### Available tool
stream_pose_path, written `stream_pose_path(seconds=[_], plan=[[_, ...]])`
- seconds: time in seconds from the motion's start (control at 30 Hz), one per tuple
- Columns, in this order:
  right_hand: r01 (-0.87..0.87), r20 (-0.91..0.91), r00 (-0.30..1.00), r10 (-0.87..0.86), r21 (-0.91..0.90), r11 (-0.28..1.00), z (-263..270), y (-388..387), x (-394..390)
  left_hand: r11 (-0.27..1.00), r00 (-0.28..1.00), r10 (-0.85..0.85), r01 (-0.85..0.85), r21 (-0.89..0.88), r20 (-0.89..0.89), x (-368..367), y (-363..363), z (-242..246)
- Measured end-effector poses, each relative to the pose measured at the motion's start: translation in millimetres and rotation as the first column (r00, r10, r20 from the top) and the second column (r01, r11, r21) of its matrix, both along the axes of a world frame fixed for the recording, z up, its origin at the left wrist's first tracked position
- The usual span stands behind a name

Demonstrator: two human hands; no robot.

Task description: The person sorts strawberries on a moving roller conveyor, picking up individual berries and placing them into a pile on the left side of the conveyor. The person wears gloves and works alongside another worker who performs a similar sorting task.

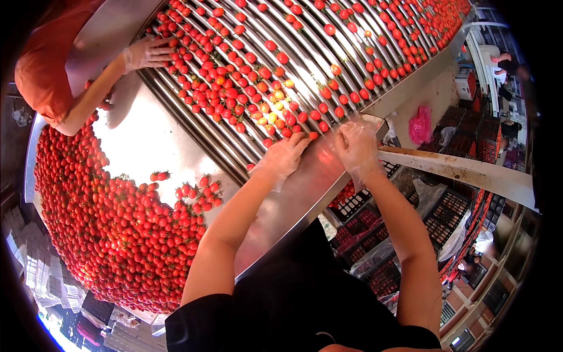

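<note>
Small red cherry tomatoes (228,92) lie scattered over a conveyor of metal rollers (303,72). My left hand (281,158), in a clear plastic glove, reaches over the near metal side rail (281,215). Its fingertips are at a few tomatoes on the edge of the rollers; whether they grip one is hidden. Close to the rail's right end is my right hand (358,147), also gloved. Its fingers are curled, and whatever may be inside them cannot be seen. Some tomatoes near my left hand look orange or yellowish under bright light.
A large heap of tomatoes (127,237) fills the metal feed table (140,136) at left. Across the rollers, a co-worker's gloved hand (149,53) touches tomatoes. A pale beam (457,169) juts out at right, above stacked black crates (446,215). Beyond hangs a pink plastic bag (421,125).
</note>
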State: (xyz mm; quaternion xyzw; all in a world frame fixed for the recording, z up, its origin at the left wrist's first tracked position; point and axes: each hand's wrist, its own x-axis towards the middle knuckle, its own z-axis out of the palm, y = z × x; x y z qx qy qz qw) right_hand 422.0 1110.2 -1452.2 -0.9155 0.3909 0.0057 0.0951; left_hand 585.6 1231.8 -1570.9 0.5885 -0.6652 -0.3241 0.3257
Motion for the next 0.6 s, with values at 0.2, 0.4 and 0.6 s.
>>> stream_pose_path(seconds=[0.2, 0.4, 0.6], plan=[[0.031, 0.009, 0.999, -0.031, 0.012, 0.999, -0.6, 1.9, -2.1, 0.998, 0.999, 0.052, -0.052, -0.039, -0.003, 37.1, 50.7, -10.2], [-0.031, 0.023, 0.999, 0.031, -0.025, 0.999, -2.1, 0.7, 3.6, 0.937, 0.903, 0.006, -0.154, 0.312, 0.430, 11.0, -31.0, -18.0], [0.003, 0.006, 1.000, -0.003, -0.016, 1.000, 0.4, 2.1, -3.5, 0.903, 0.968, 0.240, -0.248, 0.352, 0.066, 19.1, -23.6, -5.5]])
